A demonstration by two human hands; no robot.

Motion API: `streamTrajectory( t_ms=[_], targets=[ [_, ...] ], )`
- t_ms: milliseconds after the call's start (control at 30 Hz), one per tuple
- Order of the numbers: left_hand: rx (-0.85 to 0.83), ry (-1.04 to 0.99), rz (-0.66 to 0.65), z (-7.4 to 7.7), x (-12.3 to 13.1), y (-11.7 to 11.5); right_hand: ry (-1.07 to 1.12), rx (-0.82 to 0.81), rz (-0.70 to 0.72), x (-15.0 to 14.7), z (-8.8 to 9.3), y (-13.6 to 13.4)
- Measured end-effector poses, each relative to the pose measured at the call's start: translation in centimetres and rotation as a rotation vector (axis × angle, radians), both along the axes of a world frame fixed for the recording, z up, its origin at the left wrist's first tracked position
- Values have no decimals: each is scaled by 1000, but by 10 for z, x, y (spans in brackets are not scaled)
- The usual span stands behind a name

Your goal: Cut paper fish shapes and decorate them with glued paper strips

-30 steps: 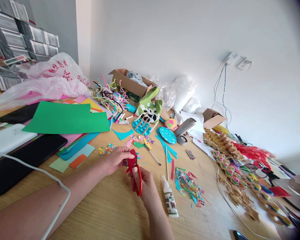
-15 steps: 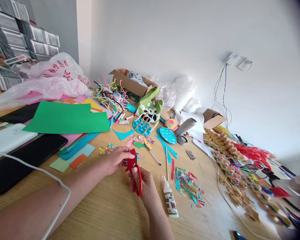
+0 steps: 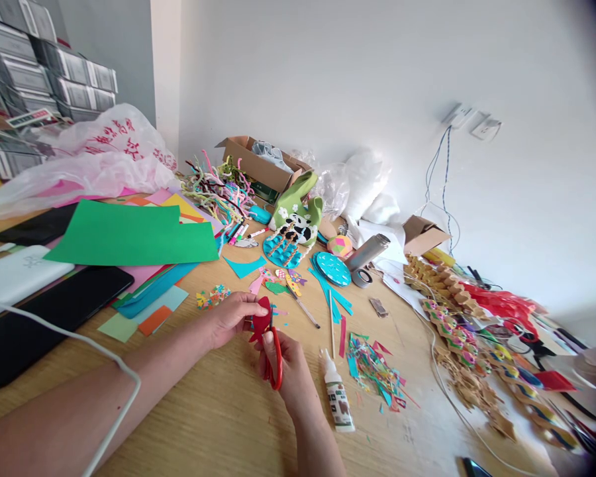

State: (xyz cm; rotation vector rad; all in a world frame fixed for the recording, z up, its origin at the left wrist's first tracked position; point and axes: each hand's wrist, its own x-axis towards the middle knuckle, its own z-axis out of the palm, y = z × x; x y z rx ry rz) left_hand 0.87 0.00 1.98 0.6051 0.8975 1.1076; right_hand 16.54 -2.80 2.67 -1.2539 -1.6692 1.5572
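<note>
Between the thumb and fingers of my left hand (image 3: 236, 317) is a small piece of red paper (image 3: 261, 319) with a notched, tail-like lower end. My right hand (image 3: 287, 364) grips red-handled scissors (image 3: 278, 361), their dark blades pointing up along the paper's right edge. Just beyond my hands lie small paper cutouts, among them a green fish shape (image 3: 277, 287) and a yellow one (image 3: 293, 285). A white glue bottle (image 3: 338, 401) lies to the right of my right wrist. Part of the blades is hidden behind the paper.
Green card (image 3: 139, 232) covers stacked coloured paper on the left. Paper scraps (image 3: 377, 371) are heaped right of the glue. Farther back stand a green panda bag (image 3: 298, 215), a metal flask (image 3: 370, 252) and a cardboard box (image 3: 261, 165). A white cable (image 3: 114, 361) crosses my left forearm.
Both hands stay in nearly the same place, with the red paper and scissors still held. The scissor blades shift very slightly against the paper.
</note>
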Motion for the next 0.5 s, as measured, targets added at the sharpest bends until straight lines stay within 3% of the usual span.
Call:
streamTrajectory(
  t_ms=[500],
  targets=[
    [-13, -4, 3, 1, 0, 0, -4, 5, -2, -1, 5, -1]
  ],
)
